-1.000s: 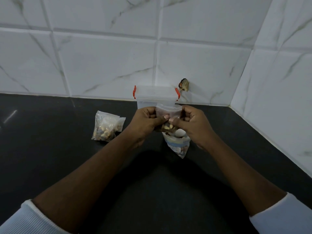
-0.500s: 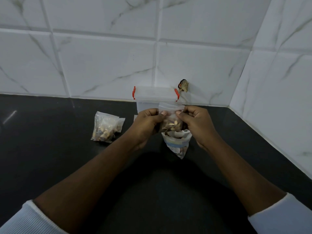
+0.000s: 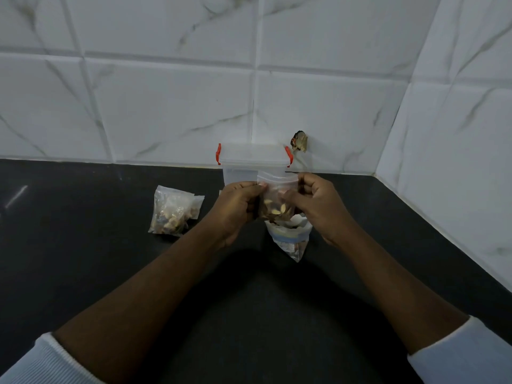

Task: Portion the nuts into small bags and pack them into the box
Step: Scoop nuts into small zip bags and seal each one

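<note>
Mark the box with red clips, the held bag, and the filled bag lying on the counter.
Box with red clips [image 3: 253, 155]: head view, on its lid.
Held bag [image 3: 277, 180]: head view, its clear upper part.
Filled bag [image 3: 171, 213]: head view, its middle.

The small bag [image 3: 278, 191] pinched between left hand [image 3: 235, 209] and right hand [image 3: 318, 209] hides part of the box [image 3: 250, 157] behind the fingers; its seal is too blurred to judge. Below the right fingers the larger bag [image 3: 292, 241] is half covered, and the dark thing [image 3: 299, 141] beyond them is too small to identify.
</note>
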The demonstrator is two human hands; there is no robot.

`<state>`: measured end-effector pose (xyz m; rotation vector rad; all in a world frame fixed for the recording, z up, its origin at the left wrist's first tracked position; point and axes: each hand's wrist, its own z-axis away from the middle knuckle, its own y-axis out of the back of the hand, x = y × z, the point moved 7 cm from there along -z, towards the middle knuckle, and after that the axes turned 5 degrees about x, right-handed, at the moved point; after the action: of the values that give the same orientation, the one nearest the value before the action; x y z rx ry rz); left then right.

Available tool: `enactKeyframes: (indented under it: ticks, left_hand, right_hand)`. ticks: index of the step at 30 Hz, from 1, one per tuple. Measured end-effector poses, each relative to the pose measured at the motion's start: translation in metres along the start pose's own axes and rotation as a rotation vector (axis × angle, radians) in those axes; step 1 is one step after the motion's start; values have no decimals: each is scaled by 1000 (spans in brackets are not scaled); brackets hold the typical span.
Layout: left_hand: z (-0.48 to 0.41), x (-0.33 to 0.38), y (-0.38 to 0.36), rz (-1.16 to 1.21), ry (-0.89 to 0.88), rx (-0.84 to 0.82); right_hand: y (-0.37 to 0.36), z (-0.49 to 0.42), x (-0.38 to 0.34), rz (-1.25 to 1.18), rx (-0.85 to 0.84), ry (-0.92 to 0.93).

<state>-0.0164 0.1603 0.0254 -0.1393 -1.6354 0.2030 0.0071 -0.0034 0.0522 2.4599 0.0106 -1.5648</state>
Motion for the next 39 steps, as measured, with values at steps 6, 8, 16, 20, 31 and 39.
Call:
enactKeyframes:
  ticks: [6, 8, 16, 20, 31, 39]
  left_hand:
    - [1, 3, -1, -23, -23, -11]
    - [3, 6, -3, -31, -52, -22]
    - [4, 13, -2, -33, -82, -46]
    - [4, 14, -4, -16, -76, -13]
    - [4, 10, -2, -17, -46, 21]
    - [1, 7, 2, -13, -42, 31]
  right_hand:
    - [4, -1, -4, -19, 44, 16]
    - [2, 1, -5, -43, 12, 7]
    - [-7, 4, -9, -92, -64, -19]
    - [-1, 1, -7, -89, 3, -37]
    - [0, -2, 3, -122, 22, -84]
    - [4, -3, 3, -207, 90, -98]
